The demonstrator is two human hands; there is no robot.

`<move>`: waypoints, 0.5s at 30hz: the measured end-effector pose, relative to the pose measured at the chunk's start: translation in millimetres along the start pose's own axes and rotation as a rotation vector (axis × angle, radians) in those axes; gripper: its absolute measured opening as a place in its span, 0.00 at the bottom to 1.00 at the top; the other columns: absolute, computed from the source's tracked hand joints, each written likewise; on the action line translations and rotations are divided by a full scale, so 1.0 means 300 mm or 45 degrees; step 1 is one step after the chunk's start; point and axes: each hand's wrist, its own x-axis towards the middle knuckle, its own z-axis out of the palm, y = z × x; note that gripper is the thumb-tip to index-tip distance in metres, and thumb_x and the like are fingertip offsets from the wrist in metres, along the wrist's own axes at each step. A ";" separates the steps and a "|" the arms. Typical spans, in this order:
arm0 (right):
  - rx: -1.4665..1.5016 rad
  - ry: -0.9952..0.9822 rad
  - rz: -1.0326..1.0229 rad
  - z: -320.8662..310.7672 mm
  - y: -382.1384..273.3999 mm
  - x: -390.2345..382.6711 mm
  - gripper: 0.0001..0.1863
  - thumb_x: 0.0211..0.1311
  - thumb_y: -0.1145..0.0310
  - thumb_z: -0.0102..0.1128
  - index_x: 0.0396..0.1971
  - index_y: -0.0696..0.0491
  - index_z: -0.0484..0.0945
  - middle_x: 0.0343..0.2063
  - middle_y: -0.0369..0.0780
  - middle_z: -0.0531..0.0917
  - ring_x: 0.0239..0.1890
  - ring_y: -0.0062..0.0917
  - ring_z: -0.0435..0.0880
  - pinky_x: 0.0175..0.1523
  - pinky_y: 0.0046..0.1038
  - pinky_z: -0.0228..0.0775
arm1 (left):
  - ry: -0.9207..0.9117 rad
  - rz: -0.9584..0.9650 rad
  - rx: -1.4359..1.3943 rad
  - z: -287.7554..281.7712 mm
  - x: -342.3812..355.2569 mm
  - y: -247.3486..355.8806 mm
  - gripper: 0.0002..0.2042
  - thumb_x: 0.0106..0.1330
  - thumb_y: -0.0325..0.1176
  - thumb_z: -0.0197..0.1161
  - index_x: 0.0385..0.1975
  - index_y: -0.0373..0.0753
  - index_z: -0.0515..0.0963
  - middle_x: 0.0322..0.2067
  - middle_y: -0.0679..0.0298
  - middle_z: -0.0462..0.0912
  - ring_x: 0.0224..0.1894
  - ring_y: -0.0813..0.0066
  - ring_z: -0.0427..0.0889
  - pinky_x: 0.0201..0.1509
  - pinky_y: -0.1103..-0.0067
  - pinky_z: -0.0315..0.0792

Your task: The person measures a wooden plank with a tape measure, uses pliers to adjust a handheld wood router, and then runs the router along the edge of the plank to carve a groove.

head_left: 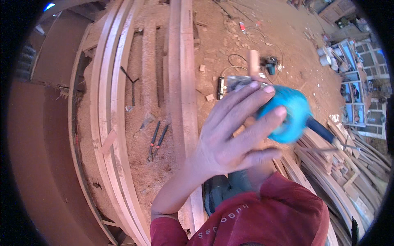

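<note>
Left hand (230, 139) spread wide, fingers splayed over blue power tool (287, 115), touching, not gripping. Right hand hidden behind, grasp impossible to tell. Tool at 2 o'clock from hand, raised off curved timber frame (111, 135). Pliers (158, 141) at 9 o'clock, in sawdust. Cutting not under way.

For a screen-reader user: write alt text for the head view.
A left hand, fingers spread, rests against a blurred turquoise power tool above a sawdust-covered workbench. Pliers lie on the sawdust beside long wooden planks.
</note>
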 end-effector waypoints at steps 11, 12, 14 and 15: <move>-0.045 -0.289 0.459 0.047 0.079 -0.285 0.36 0.45 0.61 0.80 0.53 0.57 0.74 0.46 0.40 0.82 0.48 0.27 0.83 0.55 0.31 0.77 | -0.081 -0.320 0.092 0.000 -0.149 -0.060 0.31 0.45 0.38 0.82 0.52 0.40 0.80 0.60 0.45 0.74 0.60 0.46 0.77 0.62 0.62 0.74; -0.031 -0.323 0.494 0.071 0.086 -0.317 0.35 0.45 0.61 0.80 0.53 0.57 0.74 0.45 0.40 0.82 0.47 0.27 0.83 0.55 0.31 0.77 | -0.081 -0.379 0.135 -0.015 -0.179 -0.058 0.33 0.45 0.38 0.82 0.54 0.40 0.79 0.61 0.45 0.74 0.61 0.46 0.76 0.64 0.61 0.72; -0.029 -0.364 0.557 0.114 0.121 -0.361 0.35 0.44 0.62 0.80 0.53 0.57 0.74 0.45 0.39 0.82 0.47 0.27 0.83 0.54 0.30 0.77 | 0.035 -0.444 0.108 -0.040 -0.256 -0.073 0.31 0.55 0.42 0.76 0.58 0.38 0.76 0.61 0.44 0.74 0.63 0.45 0.74 0.68 0.59 0.67; -0.034 -0.358 0.584 0.129 0.150 -0.390 0.35 0.44 0.62 0.80 0.52 0.57 0.74 0.45 0.39 0.82 0.47 0.26 0.83 0.54 0.30 0.77 | 0.091 -0.474 0.086 -0.051 -0.317 -0.091 0.30 0.59 0.44 0.74 0.60 0.37 0.74 0.61 0.44 0.73 0.64 0.45 0.72 0.69 0.59 0.64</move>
